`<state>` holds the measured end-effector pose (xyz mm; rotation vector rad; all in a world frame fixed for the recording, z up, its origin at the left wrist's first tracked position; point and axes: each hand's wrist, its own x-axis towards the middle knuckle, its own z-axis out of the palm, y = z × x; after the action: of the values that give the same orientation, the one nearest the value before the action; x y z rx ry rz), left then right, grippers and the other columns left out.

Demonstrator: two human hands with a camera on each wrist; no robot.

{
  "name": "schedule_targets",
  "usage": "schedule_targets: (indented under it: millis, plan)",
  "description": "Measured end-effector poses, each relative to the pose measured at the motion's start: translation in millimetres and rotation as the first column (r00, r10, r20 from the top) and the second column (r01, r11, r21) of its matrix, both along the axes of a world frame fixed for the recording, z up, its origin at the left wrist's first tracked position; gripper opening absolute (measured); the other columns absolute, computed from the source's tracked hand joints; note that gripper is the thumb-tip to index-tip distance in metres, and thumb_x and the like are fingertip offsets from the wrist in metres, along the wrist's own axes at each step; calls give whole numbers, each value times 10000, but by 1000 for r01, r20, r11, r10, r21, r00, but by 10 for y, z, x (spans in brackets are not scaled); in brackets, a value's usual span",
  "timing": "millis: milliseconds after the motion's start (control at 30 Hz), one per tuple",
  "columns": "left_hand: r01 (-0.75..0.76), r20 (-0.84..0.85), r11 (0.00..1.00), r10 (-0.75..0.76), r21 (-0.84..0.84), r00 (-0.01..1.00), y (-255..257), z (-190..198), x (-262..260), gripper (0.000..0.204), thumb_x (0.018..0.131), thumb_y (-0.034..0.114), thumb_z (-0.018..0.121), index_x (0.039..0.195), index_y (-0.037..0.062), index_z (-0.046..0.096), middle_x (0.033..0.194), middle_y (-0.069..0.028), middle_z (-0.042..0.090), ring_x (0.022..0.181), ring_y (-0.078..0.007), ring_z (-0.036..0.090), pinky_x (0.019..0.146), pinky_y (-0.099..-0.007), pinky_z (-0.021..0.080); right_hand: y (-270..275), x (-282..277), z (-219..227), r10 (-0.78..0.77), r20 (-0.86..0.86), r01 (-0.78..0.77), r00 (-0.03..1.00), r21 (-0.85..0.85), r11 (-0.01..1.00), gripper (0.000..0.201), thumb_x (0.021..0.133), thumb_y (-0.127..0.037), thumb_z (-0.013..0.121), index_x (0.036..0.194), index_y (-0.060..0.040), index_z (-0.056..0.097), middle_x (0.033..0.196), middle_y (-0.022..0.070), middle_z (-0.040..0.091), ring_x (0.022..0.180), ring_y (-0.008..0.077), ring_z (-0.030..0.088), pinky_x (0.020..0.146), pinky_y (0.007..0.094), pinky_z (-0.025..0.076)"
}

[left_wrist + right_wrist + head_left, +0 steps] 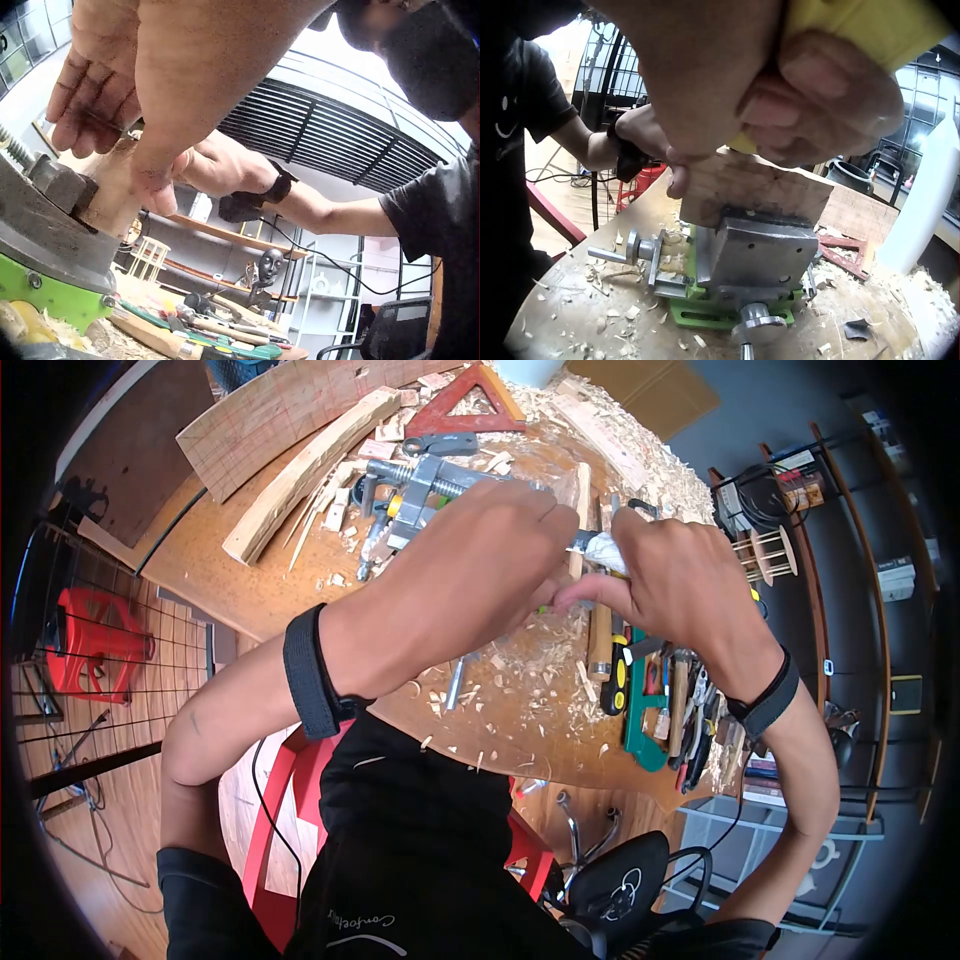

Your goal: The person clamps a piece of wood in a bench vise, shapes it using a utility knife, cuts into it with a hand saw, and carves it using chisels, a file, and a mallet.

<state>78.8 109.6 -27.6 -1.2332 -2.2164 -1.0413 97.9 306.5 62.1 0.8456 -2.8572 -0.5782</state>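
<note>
A flat wooden block (757, 187) stands between the jaws of a grey and green vise (761, 255). My left hand (480, 560) is at its edge, the thumb (156, 191) against the wood and the fingers bent over its top. My right hand (685, 570) grips a yellow handle (870, 26) above the block. The handle's working end is hidden behind the hands, so I cannot tell the kind of tool. Both hands are close together in the head view, the right thumb reaching the left hand.
Wood shavings cover much of the table (540, 745). Chisels, pliers and a green tool (645, 735) lie at the right. A long carved wood strip (310, 475) and a red triangle (465, 405) lie toward the back. A red stool (100, 645) stands left.
</note>
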Motion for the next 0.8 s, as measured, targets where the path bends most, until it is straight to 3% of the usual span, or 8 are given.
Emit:
schedule_targets:
  millis: [133,200,300,467,533,667,733,800]
  plan:
    - [81,66,994,-77,-72,995,-1,-1,-76,416,760,157,792,1064,-11,562,912,-181,594,918,-387,588,819,-449,470,7,16,-15,-22,15,22,1000,-13,1000,776,787,-771,589,739,2,642,583,194,625,601,377,680,579,430,560]
    - [62,-26,998,-62,-10,998,15,-14,-55,383,765,149,781,1036,-4,557,908,-182,594,904,-384,590,811,-448,469,-13,19,-3,-12,11,12,1000,-16,1000,773,792,-766,588,740,4,641,579,194,622,601,380,678,576,432,557]
    - [-32,-22,999,32,-10,999,60,-50,45,343,765,126,768,1000,6,549,898,-181,589,897,-380,591,807,-446,470,-19,38,9,-8,2,8,1000,-19,1000,762,801,-754,591,740,4,639,573,195,617,598,385,674,571,437,552]
    - [-42,-50,999,44,24,998,63,-86,65,316,760,98,753,973,11,536,879,-169,578,886,-374,584,803,-448,466,-42,87,3,-21,-14,20,1000,-23,1000,744,819,-735,592,731,3,637,556,201,604,579,389,666,567,441,549]
    - [-31,-63,999,34,43,997,57,-94,84,313,759,92,750,970,10,534,874,-165,575,885,-372,582,803,-447,465,-49,124,-5,-109,81,113,991,-46,993,765,771,-740,636,781,23,583,560,213,570,608,442,632,566,460,525]
    - [-63,-84,997,67,47,994,78,-118,121,290,767,65,729,974,4,535,875,-158,571,890,-370,576,813,-445,463,-10,143,-47,-58,35,61,998,-80,995,760,767,-736,636,792,21,573,552,210,561,602,440,630,552,451,521]
    - [-68,-78,996,73,59,994,77,-123,93,287,768,61,725,977,2,537,886,-160,569,900,-368,573,820,-442,462,-4,70,-31,47,-43,-49,998,-39,998,715,817,-702,619,777,12,603,522,186,576,558,378,659,524,404,540]
    - [-80,-100,996,83,31,992,71,-116,73,308,769,69,725,1007,-9,546,916,-168,563,925,-366,567,831,-440,459,13,11,-17,75,-53,-75,996,-16,997,712,816,-701,617,772,9,593,525,186,577,563,374,663,524,401,540]
